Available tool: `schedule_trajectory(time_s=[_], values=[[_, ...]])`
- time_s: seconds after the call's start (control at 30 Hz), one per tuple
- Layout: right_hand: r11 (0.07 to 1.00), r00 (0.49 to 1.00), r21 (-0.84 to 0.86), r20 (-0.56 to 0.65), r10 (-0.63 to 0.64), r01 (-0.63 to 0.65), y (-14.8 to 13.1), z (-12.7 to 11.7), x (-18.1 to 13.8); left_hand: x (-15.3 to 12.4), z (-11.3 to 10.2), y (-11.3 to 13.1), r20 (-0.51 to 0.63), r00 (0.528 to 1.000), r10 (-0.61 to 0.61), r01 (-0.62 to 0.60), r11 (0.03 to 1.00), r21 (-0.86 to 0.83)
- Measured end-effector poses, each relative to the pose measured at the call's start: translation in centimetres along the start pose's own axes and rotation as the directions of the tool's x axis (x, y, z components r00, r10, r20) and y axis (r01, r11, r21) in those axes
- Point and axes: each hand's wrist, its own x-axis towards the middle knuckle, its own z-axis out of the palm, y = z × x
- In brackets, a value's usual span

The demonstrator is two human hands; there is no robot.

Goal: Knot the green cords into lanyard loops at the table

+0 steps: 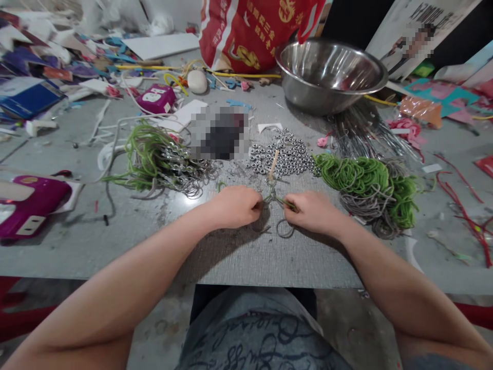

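My left hand (241,206) is closed on green and grey cord at the middle of the table. Facing it, my right hand (308,210) grips the other side of the cord (278,197). Between the fists the strands meet at a small metal piece, beside a thin wooden stick (274,164) standing up from the table. Loose grey ends curl below both hands. Behind them lies a spread of silver beads (287,151). A bundle of green and grey cords with metal pieces (154,154) lies to the left, and a heap of cords (358,177) to the right.
A steel bowl (327,77) stands behind the beads, near a red bag (254,36). Thin metal wires (362,128) lie below the bowl. Purple power strips (34,205) and scraps cover the left side. Red cords (466,216) lie at far right.
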Motion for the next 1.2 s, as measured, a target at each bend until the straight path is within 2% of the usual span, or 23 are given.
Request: schedule_trajectory(time_s=[0.5,0.7,0.83,0.93,1.2], values=[[1.000,0.999,-0.008,0.038,-0.012,0.013,0.1,-0.3,0.0,-0.1,-0.5,-0.3,0.056,0.998,0.008,-0.005,0.999,-0.052],[0.999,1.000,-0.038,-0.003,0.000,0.000,0.6,0.0,-0.2,-0.2,-0.2,-0.5,-0.018,0.999,-0.040,0.039,0.999,-0.028],[0.991,0.999,-0.126,-0.006,0.041,-0.041,0.9,-0.1,-0.3,-0.6,-0.2,-0.4,-0.059,0.990,-0.125,0.127,0.992,0.026],[0.982,0.999,-0.182,0.006,0.050,-0.048,0.9,-0.4,-0.5,-0.9,-0.3,-0.3,-0.077,0.987,-0.140,0.146,0.986,0.076],[0.964,0.998,-0.257,-0.014,-0.066,0.061,1.1,-0.5,-1.4,-1.9,-0.3,-0.5,-0.069,0.995,-0.068,0.075,0.992,0.104]])
